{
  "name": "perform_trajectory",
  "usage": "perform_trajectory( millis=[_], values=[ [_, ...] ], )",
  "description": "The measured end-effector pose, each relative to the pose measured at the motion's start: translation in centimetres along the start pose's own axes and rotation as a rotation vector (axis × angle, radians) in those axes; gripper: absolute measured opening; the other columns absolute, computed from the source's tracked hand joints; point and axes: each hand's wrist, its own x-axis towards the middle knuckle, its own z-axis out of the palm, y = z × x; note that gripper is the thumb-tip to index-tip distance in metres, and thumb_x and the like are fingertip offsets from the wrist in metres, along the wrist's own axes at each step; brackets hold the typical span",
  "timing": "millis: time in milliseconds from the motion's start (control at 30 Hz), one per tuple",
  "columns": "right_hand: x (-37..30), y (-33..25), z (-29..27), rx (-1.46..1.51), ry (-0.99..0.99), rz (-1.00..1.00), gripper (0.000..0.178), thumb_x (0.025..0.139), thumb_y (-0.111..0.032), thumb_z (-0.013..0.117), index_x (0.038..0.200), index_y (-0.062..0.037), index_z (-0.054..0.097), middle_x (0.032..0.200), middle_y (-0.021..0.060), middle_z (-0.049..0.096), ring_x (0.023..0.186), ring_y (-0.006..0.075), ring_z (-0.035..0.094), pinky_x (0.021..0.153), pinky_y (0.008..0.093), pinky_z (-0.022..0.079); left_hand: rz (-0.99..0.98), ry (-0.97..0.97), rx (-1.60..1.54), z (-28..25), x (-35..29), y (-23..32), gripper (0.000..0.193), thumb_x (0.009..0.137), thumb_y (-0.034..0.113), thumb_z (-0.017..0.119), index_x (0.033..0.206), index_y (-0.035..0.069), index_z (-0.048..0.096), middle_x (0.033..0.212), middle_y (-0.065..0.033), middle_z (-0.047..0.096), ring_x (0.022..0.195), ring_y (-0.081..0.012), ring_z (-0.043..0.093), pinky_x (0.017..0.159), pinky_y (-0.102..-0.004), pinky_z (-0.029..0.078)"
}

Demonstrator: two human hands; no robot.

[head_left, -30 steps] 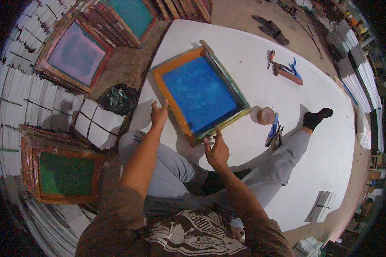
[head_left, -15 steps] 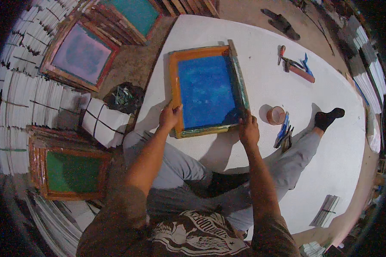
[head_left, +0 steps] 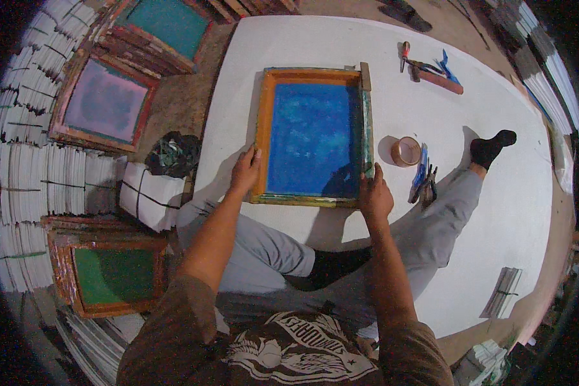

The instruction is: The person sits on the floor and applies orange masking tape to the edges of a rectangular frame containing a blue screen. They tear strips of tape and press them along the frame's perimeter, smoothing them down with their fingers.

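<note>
Between my hands is a wooden screen-printing frame point(head_left: 261, 135) with a blue mesh point(head_left: 315, 138), over the white board I sit on. My left hand point(head_left: 245, 170) is closed on its lower left side. My right hand point(head_left: 375, 194) grips the lower right side, thumb and fingers at the edge. Along that right side runs a narrow wooden strip point(head_left: 366, 80) whose end sticks up past the far corner. Dried paint stains the near rail. Whether the frame rests on the board or is slightly lifted, I cannot tell.
Right of the frame are a tape roll point(head_left: 406, 152), pliers point(head_left: 425, 190) and a blue-handled tool point(head_left: 421, 166). Farther off lie a screwdriver point(head_left: 404, 55) and a reddish-brown block point(head_left: 439, 82). More screen frames point(head_left: 112, 100), tied paper stacks point(head_left: 151, 193) and a black bag point(head_left: 174, 154) stand at left.
The frame has turned slightly, now sitting straighter before me. Both hands have kept hold of its sides. My view has shifted a little too.
</note>
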Motion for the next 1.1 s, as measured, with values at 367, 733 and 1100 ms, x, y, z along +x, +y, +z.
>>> perform_trajectory(
  millis=[367,733,1100],
  values=[
    [6.5,-12.0,8.9,0.062,0.010,-0.470,0.049,0.088,-0.019,0.067,0.136,-0.0119,0.057,0.119,0.0175,0.061,0.109,0.0386,0.056,0.094,0.0482,0.048,-0.059,0.073,0.163,1.1,-1.6,2.1,0.059,0.102,0.047,0.050,0.145,0.007,0.048,0.119,-0.0238,0.060,0.110,-0.0434,0.061,0.092,-0.0497,0.050],
    [20.3,-23.8,14.2,0.090,0.081,-0.452,0.047,0.088,-0.014,0.058,0.134,-0.0164,0.057,0.113,0.0196,0.061,0.109,0.0414,0.057,0.088,0.0510,0.052,-0.300,-0.141,-0.147,-5.8,-1.6,11.0,0.055,0.101,0.039,0.053,0.148,0.010,0.044,0.118,-0.0233,0.059,0.109,-0.0439,0.059,0.094,-0.0478,0.048],
    [22.4,-24.6,14.6,0.020,0.027,-0.429,0.050,0.089,-0.025,0.058,0.138,-0.0217,0.055,0.125,0.0203,0.059,0.114,0.0418,0.059,0.093,0.0554,0.050,0.020,0.104,0.037,-1.1,-2.3,5.7,0.051,0.099,0.036,0.058,0.134,-0.001,0.055,0.101,-0.0236,0.060,0.087,-0.0403,0.065,0.071,-0.0455,0.054]
  ],
)
